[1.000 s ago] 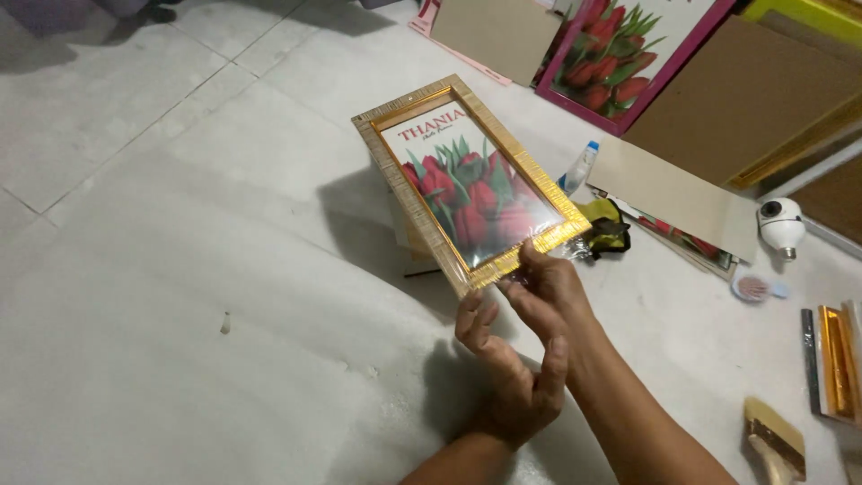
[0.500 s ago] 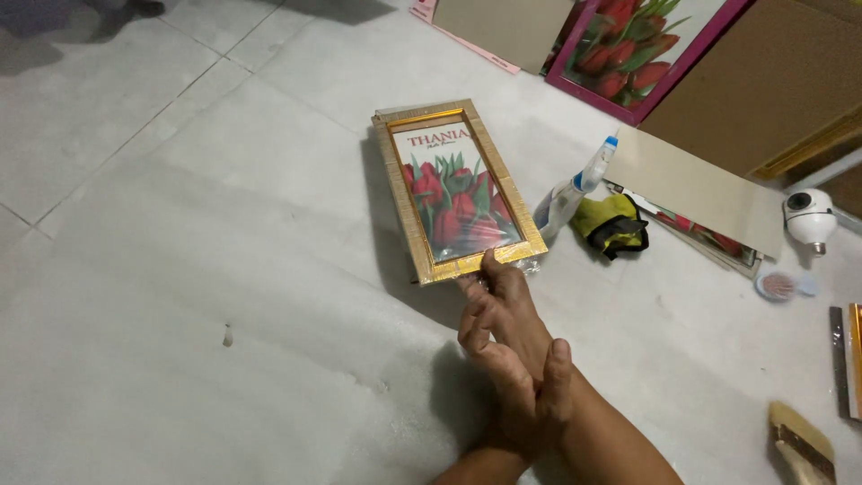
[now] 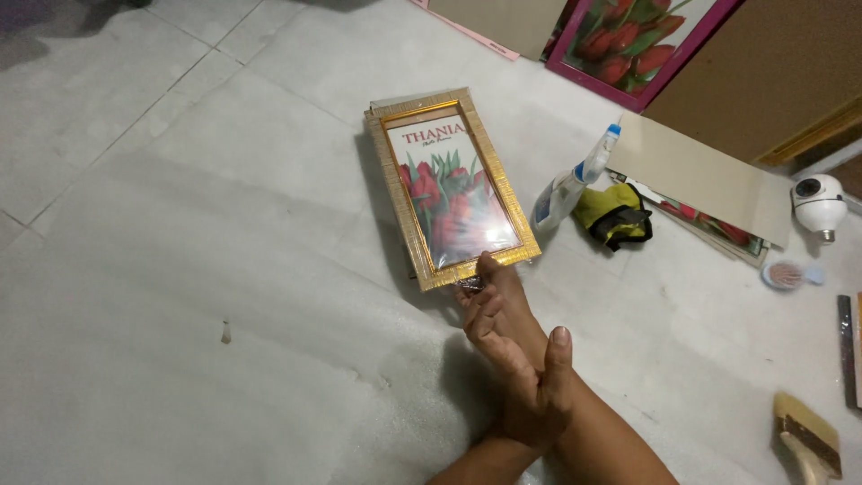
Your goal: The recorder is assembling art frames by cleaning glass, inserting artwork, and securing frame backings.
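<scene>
The gold-framed rectangular picture of red tulips (image 3: 452, 187) is down flat now on the white foam sheet (image 3: 180, 359) spread over the pale tiled floor (image 3: 99, 99). A second ago it was tilted up off the sheet with both hands at its near edge; half a second ago it had dropped and slid away from the person; now it lies square, face up, glossy wrap catching the light. So the lifting is over and the frame is at rest on the sheet.

The right hand (image 3: 498, 305) reaches forward, fingertips touching the frame's near short edge, fingers loosely curled and closed on nothing. The left hand (image 3: 539, 395) has come back and its grip is wrapped around the right wrist, thumb pointing up.

Now the packaging and print. The frame's picture carries a line of red lettering on a white band at its top. Just right of the frame lies a clear plastic spray bottle with a blue nozzle (image 3: 567, 187), tipped on its side, and beside it a crumpled yellow cloth with a black strap (image 3: 613, 216). Further right, a flat beige cardboard sheet (image 3: 700, 175) covers a stack of prints. At the top edge leans a larger pink-framed tulip picture (image 3: 633, 45). A white round camera-like device (image 3: 819, 205) sits far right, and a wooden-handled brush (image 3: 806, 440) at the bottom corner.
</scene>
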